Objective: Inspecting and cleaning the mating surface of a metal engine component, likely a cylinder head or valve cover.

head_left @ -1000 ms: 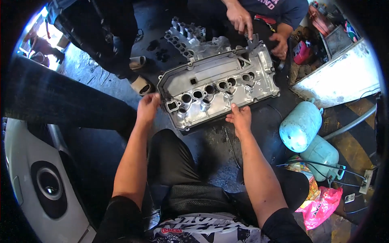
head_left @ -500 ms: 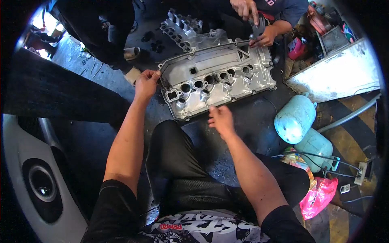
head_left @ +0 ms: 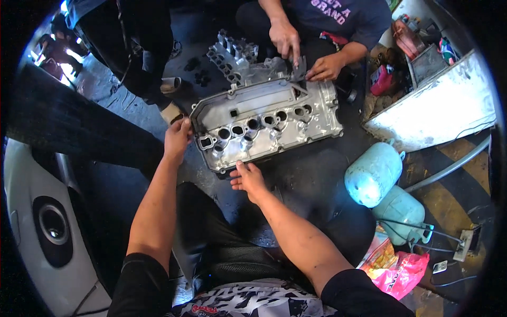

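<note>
A silver metal engine valve cover (head_left: 272,108) with a row of oval ports lies in front of me, angled up to the right. A dark strip runs along its left end. Beside that end is my left hand (head_left: 178,140), its fingers curled together close to the rim; what they pinch, if anything, is too small to make out. My right hand (head_left: 248,180) rests fingertips against the near long edge, palm turned up and fingers apart. At the cover's far edge another person's hands (head_left: 325,67) handle a dark grey flat piece (head_left: 299,68).
An intake manifold (head_left: 232,55) with clear plastic stands beyond the cover. Two teal gas cylinders (head_left: 375,171) lie right, near a pink bag (head_left: 405,272) and cables. A white panel (head_left: 433,105) bounds the right side; a grey car part (head_left: 50,227) is left. Another person's dark-clad legs (head_left: 124,47) stand far left.
The whole scene has shifted down and left in view. My left hand has slid nearer along the cover's left end, and my right hand has come up against its near edge.
</note>
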`<control>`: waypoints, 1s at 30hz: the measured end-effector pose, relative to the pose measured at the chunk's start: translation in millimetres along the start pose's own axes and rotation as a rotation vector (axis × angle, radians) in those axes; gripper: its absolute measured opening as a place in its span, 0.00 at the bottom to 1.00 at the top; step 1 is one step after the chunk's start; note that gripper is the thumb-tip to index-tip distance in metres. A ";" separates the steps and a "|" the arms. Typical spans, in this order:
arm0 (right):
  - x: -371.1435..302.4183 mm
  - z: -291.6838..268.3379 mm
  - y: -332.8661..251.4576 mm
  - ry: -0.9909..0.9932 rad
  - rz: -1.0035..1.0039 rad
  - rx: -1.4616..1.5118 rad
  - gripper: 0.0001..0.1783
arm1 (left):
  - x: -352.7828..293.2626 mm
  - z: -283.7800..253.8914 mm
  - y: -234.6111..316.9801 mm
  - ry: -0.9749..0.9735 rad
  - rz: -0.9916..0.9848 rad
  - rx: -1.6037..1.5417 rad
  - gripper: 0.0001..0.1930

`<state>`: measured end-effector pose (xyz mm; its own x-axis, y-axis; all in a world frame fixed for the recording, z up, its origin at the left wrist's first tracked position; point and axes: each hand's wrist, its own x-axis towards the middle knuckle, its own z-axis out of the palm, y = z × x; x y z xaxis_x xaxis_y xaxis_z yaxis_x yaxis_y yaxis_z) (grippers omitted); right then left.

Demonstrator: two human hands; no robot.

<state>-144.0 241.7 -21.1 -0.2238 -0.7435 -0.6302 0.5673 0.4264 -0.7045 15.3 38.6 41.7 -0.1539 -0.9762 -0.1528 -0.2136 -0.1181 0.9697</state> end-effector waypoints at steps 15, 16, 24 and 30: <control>-5.2 -16.1 -34.9 -0.328 -0.275 -0.918 0.19 | -139.6 36.2 -63.4 -0.003 -0.519 -0.138 0.08; -13.8 -11.9 -51.2 -0.343 -0.605 -1.118 0.17 | -141.6 34.0 -62.8 0.013 -0.494 -0.190 0.08; 22.6 -37.3 -115.8 -0.451 -0.890 -1.613 0.12 | -149.9 61.4 -74.5 0.162 -0.375 -0.284 0.09; 34.3 -26.7 -114.2 -0.542 -0.732 -1.609 0.09 | -156.9 79.5 -75.8 0.275 -0.329 -0.342 0.12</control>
<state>-237.6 181.3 29.0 0.3850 -0.9088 -0.1607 -0.7977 -0.2401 -0.5532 -21.1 215.1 -22.9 0.1354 -0.8840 -0.4475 0.1254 -0.4328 0.8927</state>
